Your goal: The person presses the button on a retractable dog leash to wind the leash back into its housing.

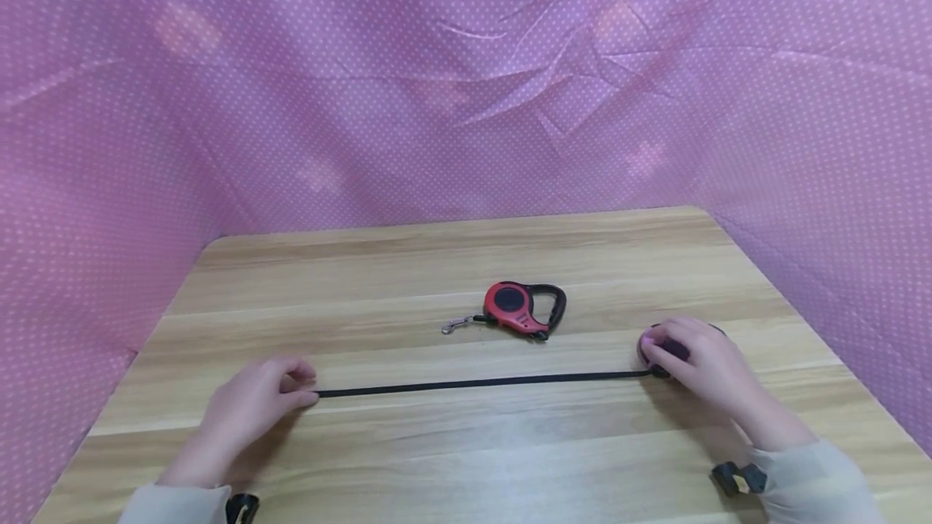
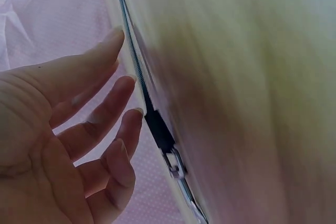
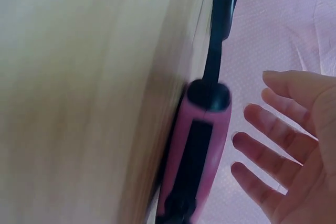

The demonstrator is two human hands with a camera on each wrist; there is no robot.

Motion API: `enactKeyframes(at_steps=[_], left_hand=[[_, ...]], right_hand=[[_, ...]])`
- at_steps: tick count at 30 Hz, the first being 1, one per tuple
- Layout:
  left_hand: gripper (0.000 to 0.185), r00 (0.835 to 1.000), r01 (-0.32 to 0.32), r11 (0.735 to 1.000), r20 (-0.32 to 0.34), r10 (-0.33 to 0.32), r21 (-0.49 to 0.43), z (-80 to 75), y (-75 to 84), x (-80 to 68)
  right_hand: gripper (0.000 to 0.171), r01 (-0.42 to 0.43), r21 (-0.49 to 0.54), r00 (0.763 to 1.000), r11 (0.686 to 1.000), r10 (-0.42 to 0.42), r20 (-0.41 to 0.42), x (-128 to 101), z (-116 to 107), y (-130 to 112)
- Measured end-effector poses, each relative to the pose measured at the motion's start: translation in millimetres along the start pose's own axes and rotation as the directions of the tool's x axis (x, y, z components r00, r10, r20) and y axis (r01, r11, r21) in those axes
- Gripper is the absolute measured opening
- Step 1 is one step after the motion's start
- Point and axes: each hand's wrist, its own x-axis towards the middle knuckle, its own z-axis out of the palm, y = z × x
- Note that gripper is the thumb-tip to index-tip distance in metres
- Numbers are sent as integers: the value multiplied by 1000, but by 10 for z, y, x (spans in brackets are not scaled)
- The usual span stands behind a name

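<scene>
A black cord [image 1: 480,383] lies stretched across the wooden worktop [image 1: 466,443] between a person's two hands. The left hand [image 1: 251,407] sits at the cord's clip end [image 2: 176,165], its grip slack, fingers [image 2: 113,111] loose beside the cord and closed on nothing. The right hand [image 1: 709,370] hovers over the pink leash reel [image 3: 197,161], fingers [image 3: 268,145] spread, not clasping it. A red leash reel [image 1: 520,307] lies just beyond the cord.

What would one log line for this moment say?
left hand: open, at cord end | right hand: open, over pink leash case | red leash: untouched on table
</scene>
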Motion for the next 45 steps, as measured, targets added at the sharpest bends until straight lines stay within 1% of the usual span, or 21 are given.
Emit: enactKeyframes(at_steps=[5,8,12,16,21,25,29,33,37,40,45], left_hand=[[33,1000,8,1000,9,-8,12,-41,-122,-11],[35,999,25,1000,29,-25,8,-64,-197,-19],[36,997,50,999,57,-50,-2,-96,-287,-28],[36,996,62,998,59,-62,0,-111,-363,-41],[33,994,83,997,70,-82,-3,-118,-433,-47],[30,990,98,995,98,-97,-6,-124,-471,-39],[26,987,104,995,124,-103,-3,-126,-497,-36],[24,987,98,995,131,-98,5,-124,-507,-43],[24,984,95,995,148,-96,12,-126,-503,-59],[26,979,109,994,171,-110,14,-128,-488,-68],[29,973,135,991,187,-132,-4,-128,-462,-71]], right_hand=[[16,-30,-26,999,999,31,29,-74,-62,115],[19,-40,-44,998,998,42,40,-106,-91,161],[27,-82,-69,995,994,86,58,-146,-130,212],[35,-118,-98,989,988,125,76,-180,-158,264],[37,-163,-122,976,979,178,123,-235,-177,305],[38,-198,-132,962,971,218,165,-257,-194,324],[39,-213,-137,950,967,238,200,-265,-203,341],[39,-220,-129,941,967,246,232,-272,-214,354],[45,-222,-103,928,970,243,284,-268,-226,382],[47,-214,-85,925,973,230,303,-260,-224,409],[49,-196,-60,930,979,205,304,-269,-217,447]])
